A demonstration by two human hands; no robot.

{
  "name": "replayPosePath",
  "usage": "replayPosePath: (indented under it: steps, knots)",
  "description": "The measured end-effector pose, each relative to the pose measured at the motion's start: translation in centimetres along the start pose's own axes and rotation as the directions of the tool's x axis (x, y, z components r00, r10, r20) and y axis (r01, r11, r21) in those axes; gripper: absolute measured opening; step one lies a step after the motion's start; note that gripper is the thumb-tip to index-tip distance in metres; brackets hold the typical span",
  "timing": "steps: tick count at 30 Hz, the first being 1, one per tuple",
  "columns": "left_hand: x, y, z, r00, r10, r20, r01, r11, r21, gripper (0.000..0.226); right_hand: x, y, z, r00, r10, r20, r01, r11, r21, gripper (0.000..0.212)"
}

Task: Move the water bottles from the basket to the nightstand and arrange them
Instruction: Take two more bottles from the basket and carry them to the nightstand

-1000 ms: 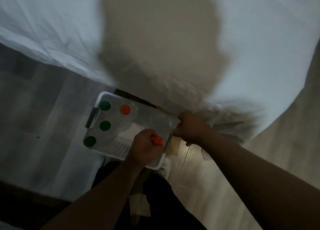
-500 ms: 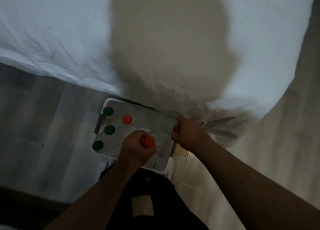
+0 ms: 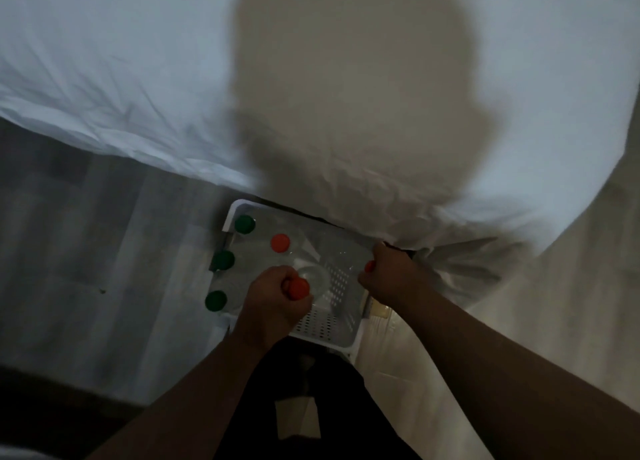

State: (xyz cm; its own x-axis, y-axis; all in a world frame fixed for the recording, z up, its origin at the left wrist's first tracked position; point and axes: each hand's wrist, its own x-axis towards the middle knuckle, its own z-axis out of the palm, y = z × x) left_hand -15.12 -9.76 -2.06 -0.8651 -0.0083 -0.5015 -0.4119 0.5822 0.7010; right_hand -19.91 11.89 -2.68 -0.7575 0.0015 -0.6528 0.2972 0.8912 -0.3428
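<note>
As left grip (image 3: 277, 298) and right grip (image 3: 393, 277) clasp bottles (image 3: 300, 288), their orange caps (image 3: 370, 266) poke out.

bedroom | white-sheeted bed (image 3: 104, 71) | wood-look floor (image 3: 86, 251)

bed: rumpled white sheet (image 3: 104, 61) fills the top of my view | shadow (image 3: 346, 95): broad and dark across the sheet in front of me | floor (image 3: 86, 251): grey planks at my left, paler and brighter at my right | light: dim
</note>
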Motion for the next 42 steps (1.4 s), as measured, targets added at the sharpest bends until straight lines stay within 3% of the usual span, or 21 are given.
replayPosePath:
  steps: [8, 11, 13, 15, 17, 19, 20, 22, 23, 25, 29, 33, 37, 42]
  knots:
    - [0.7, -1.6, 3.0, 0.998, -0.059, -0.035, 0.061, 0.995, 0.079, 0.025, 0.1, 1.3, 1.4, 0.998, 0.03, -0.058, -0.028, 0.999, 0.034, 0.022]
    - [0.7, -1.5, 3.1, 0.998, -0.033, 0.056, 0.026, 0.992, 0.125, 0.051, -0.4, 1.5, 1.8, 0.998, 0.058, -0.028, -0.057, 0.997, 0.048, 0.014]
    - [0.4, -0.6, 1.3, 0.998, 0.055, 0.021, -0.057, 0.984, 0.168, 0.053, -0.5, 1.5, 1.9, 0.998, 0.065, -0.023, -0.063, 0.995, 0.072, 0.011]
    - [0.2, 0.0, -1.9, 0.967, 0.229, -0.109, -0.202, 0.956, 0.214, 0.032, -0.4, 1.7, 2.1, 0.997, 0.068, -0.021, -0.065, 0.993, 0.099, 0.014]
    - [1.2, -0.7, -5.8, 0.958, 0.115, -0.262, -0.093, 0.991, 0.094, 0.017, -0.4, 1.8, 2.2, 0.996, 0.083, -0.027, -0.079, 0.989, 0.127, 0.022]
    - [3.5, -3.3, -8.7, 0.917, -0.172, -0.36, 0.18, 0.984, -0.01, 0.02, -0.4, 1.8, 2.5, 0.995, 0.1, -0.027, -0.094, 0.981, 0.167, 0.027]
    - [4.8, -4.9, -9.4, 0.896, -0.312, -0.316, 0.312, 0.949, -0.054, 0.029, -0.4, 1.7, 2.7, 0.993, 0.114, -0.028, -0.107, 0.975, 0.196, 0.026]
    - [6.8, -6.8, -9.7, 0.852, -0.518, -0.07, 0.498, 0.846, -0.189, 0.033, -0.5, 1.8, 2.8, 0.989, 0.146, -0.021, -0.136, 0.956, 0.261, 0.022]
    - [7.4, -7.3, -9.4, 0.816, -0.573, 0.078, 0.57, 0.777, -0.267, 0.03, -0.5, 1.9, 2.9, 0.988, 0.153, -0.012, -0.143, 0.947, 0.287, 0.02]
    - [8.3, -8.2, -8.7, 0.772, -0.6, 0.21, 0.632, 0.69, -0.353, 0.037, -0.5, 2.0, 3.2, 0.986, 0.17, -0.001, -0.16, 0.931, 0.329, 0.018]
    - [9.0, -7.9, -7.6, 0.811, -0.563, 0.159, 0.572, 0.707, -0.417, 0.032, -0.7, 1.8, 3.5, 0.98, 0.195, -0.039, -0.161, 0.894, 0.417, 0.019]
    - [8.9, -7.8, -7.4, 0.877, -0.461, 0.137, 0.48, 0.821, -0.309, 0.021, -1.1, 1.4, 3.5, 0.978, 0.199, -0.055, -0.151, 0.87, 0.469, 0.018]
    - [7.7, -6.8, -6.6, 0.887, -0.45, 0.103, 0.46, 0.842, -0.28, 0.02, -1.4, 1.8, 2.0, 0.969, 0.228, -0.092, -0.138, 0.812, 0.567, 0.016]
    - [6.2, -5.8, -4.5, 0.904, -0.404, 0.137, 0.427, 0.864, -0.266, 0.027, -3.4, 4.1, 0.4, 0.964, 0.235, -0.126, -0.136, 0.841, 0.524, 0.021]
